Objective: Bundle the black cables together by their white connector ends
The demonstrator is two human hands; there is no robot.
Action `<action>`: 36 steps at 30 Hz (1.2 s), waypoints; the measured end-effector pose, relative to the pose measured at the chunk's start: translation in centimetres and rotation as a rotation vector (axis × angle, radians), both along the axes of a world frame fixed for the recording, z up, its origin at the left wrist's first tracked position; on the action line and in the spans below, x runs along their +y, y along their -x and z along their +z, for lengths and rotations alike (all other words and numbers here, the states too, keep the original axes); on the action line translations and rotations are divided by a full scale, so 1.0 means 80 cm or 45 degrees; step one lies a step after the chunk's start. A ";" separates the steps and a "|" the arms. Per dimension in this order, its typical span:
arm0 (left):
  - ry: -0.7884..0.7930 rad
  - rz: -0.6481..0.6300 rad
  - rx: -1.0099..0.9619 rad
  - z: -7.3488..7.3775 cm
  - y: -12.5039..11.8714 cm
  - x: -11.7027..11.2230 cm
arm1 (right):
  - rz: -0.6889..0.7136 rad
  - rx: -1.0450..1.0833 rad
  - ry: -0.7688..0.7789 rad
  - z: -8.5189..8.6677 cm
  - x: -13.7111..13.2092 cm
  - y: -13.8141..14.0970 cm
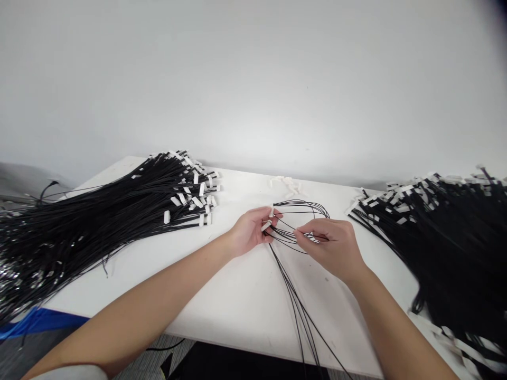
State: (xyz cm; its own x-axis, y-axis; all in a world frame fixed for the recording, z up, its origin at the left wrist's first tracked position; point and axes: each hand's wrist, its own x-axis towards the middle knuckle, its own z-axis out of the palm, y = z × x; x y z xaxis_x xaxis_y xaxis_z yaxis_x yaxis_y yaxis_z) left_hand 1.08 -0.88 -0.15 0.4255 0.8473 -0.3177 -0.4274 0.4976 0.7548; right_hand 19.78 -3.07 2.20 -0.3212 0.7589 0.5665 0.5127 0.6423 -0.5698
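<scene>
Near the middle of the table, my left hand (253, 230) is closed on a white connector (266, 226) with thin black wires running out of it. A second white connector (271, 211) sits at the same fingers, just above the first. Between the hands the black wires (303, 203) curve in a loop. My right hand (330, 245) pinches some of these wires at the loop's right side, thumb against forefinger. Small white pieces show beneath that hand, partly hidden. Several loose wires (291, 287) hang from the left hand over the table's front edge.
A large bundle of black cables (130, 206) with white connectors lies on the left. Another cable pile (447, 237) covers the right side. Small white connector pieces (288, 184) lie at the back of the white table (233, 301), before a pale wall (253, 84).
</scene>
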 end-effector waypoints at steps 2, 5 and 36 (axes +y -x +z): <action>0.004 0.000 0.005 0.000 0.000 0.000 | 0.017 -0.016 0.023 0.000 0.000 0.000; 0.008 0.001 0.011 -0.001 0.000 0.000 | 0.029 -0.022 0.050 -0.001 0.000 0.000; -0.041 -0.023 0.029 -0.002 -0.001 -0.001 | -0.093 -0.069 -0.304 -0.008 0.005 0.000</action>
State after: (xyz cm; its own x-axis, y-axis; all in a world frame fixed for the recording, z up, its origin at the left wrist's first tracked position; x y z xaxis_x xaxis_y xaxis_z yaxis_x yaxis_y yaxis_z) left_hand 1.18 -0.99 -0.30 0.4337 0.8497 -0.2998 -0.4015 0.4801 0.7800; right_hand 19.75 -2.66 1.56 -0.3055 0.6278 0.7159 0.5884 0.7156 -0.3765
